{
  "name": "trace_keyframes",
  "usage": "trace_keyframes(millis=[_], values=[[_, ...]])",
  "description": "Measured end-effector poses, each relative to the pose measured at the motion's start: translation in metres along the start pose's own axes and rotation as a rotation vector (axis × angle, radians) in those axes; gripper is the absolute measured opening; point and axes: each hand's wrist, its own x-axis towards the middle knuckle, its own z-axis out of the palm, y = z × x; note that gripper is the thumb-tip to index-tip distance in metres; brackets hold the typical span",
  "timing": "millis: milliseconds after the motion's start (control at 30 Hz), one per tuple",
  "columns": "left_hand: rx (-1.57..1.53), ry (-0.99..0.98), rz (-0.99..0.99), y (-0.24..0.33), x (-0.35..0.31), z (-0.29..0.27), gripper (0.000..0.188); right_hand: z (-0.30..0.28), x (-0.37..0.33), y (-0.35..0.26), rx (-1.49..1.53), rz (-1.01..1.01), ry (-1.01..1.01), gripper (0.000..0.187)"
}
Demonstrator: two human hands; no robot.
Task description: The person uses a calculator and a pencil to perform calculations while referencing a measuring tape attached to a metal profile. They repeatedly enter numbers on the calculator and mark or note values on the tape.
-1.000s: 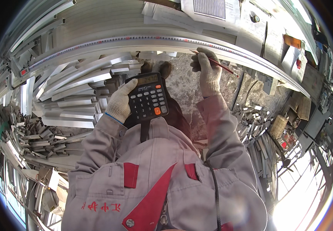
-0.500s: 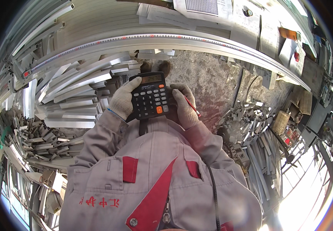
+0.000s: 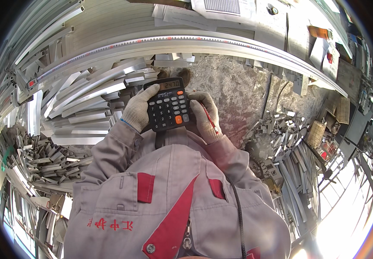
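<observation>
A black calculator (image 3: 164,113) with grey and orange keys lies face up in front of my body, its small display lit with digits. My gloved left hand (image 3: 137,111) grips it along the left edge, thumb over the upper left corner beside the display. Close to the calculator's right edge is my gloved right hand (image 3: 205,115), fingers curled and thumb towards the keys. A thin red pen (image 3: 208,115) runs through that hand and lies slanted across it. Whether the right fingertips also touch the calculator's underside is hidden.
Beyond my hands, a long metal rail with a measuring tape (image 3: 169,38) crosses the view. Papers (image 3: 234,19) lie on the bench behind it. Metal profiles (image 3: 89,97) are heaped at left, with small offcuts (image 3: 277,129) at right. A wicker-like box (image 3: 316,134) stands farther right.
The red pen has swung from sticking out to the right to lying closer along my right hand. The calculator and both hands have shifted only slightly.
</observation>
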Motion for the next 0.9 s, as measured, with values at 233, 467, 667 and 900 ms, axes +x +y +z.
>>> trace_keyframes(millis=[233, 467, 667, 900], values=[[0.035, -0.032, 0.008, 0.004, -0.007, -0.004, 0.031, 0.005, -0.008, -0.006, -0.220, -0.164, -0.050, 0.019], [0.043, -0.056, 0.033, 0.007, -0.017, -0.004, 0.036, 0.017, -0.013, -0.011, -0.248, -0.223, -0.074, 0.019], [0.049, -0.054, 0.036, 0.011, -0.013, -0.010, 0.037, 0.021, -0.013, -0.016, -0.311, -0.251, -0.092, 0.019], [0.033, -0.052, 0.057, 0.010, -0.013, -0.012, 0.037, 0.024, -0.011, -0.018, -0.292, -0.265, -0.094, 0.019]])
